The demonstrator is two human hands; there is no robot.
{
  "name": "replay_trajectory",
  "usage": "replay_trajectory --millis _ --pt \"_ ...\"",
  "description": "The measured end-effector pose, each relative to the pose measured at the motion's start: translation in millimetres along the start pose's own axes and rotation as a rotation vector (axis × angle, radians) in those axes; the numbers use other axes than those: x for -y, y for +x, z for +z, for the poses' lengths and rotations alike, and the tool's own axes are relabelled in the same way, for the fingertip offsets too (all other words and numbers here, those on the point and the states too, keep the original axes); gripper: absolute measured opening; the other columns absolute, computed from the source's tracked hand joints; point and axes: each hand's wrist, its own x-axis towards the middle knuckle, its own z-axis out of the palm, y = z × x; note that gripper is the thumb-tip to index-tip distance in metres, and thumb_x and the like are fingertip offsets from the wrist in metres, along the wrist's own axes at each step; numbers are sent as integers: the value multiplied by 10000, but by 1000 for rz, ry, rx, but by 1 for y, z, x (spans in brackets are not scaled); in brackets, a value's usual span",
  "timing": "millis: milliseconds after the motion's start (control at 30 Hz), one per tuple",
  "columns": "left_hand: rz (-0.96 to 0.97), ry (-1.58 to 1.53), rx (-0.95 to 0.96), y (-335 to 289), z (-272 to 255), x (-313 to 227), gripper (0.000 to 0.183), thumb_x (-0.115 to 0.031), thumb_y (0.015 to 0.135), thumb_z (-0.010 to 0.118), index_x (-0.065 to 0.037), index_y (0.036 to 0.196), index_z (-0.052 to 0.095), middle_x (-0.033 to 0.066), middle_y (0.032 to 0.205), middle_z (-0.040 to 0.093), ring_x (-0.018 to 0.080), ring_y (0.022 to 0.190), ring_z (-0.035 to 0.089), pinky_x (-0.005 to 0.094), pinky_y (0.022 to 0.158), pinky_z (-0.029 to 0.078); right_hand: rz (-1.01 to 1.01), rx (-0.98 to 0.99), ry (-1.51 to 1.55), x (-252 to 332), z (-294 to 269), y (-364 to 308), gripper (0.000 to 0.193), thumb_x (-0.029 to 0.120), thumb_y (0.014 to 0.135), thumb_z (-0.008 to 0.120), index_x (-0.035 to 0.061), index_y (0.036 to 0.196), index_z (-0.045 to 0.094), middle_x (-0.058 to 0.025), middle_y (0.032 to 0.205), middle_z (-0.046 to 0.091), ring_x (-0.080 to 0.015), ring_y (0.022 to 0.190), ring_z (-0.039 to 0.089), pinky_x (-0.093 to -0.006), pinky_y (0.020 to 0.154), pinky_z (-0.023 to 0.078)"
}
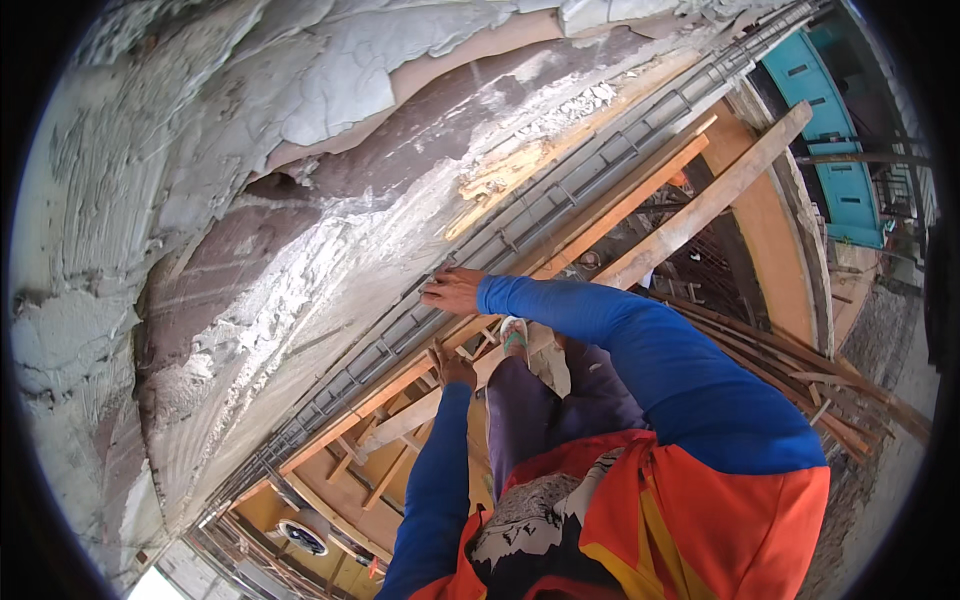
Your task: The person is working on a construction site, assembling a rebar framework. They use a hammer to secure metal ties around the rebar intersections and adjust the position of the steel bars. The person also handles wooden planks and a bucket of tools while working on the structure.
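A long steel rebar cage (378, 352) with cross ties runs diagonally along the foot of a rough plastered wall. My right hand (456, 291) reaches across to it, palm down, its fingers bent over the bars. Lower down, my left hand (455, 369) touches the edge of a wooden formwork board (345, 424) beside the cage, fingers apart. No tool shows in either hand. Both arms wear blue sleeves. Between them, a foot in a sandal (514, 335) stands on timber below.
The wall (230, 270) has peeling grey plaster and white crumbly patches. A loose plank (705, 205) slants across the framework at right, near piled timber lengths (790, 385). A round black fan-like object (302, 537) lies below left. Turquoise panels (820, 120) stand far right.
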Motion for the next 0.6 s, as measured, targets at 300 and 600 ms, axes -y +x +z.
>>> replay_trajectory --millis 300,600 --pt "257 143 -72 1 -12 16 366 -227 940 516 34 1080 731 280 1600 222 415 1521 67 475 1250 131 538 -213 149 85 -88 -35 291 86 919 521 57 1208 501 -151 1184 575 -349 1088 618 -405 885 561" --pt "303 -322 -19 6 -30 38 338 -188 993 477 16 1225 615 246 1400 515 343 1437 334 440 1154 307 505 -450 236 116 -45 -66 288 83 955 491 85 1242 511 -156 1295 561 -351 1194 542 -425 962 521"
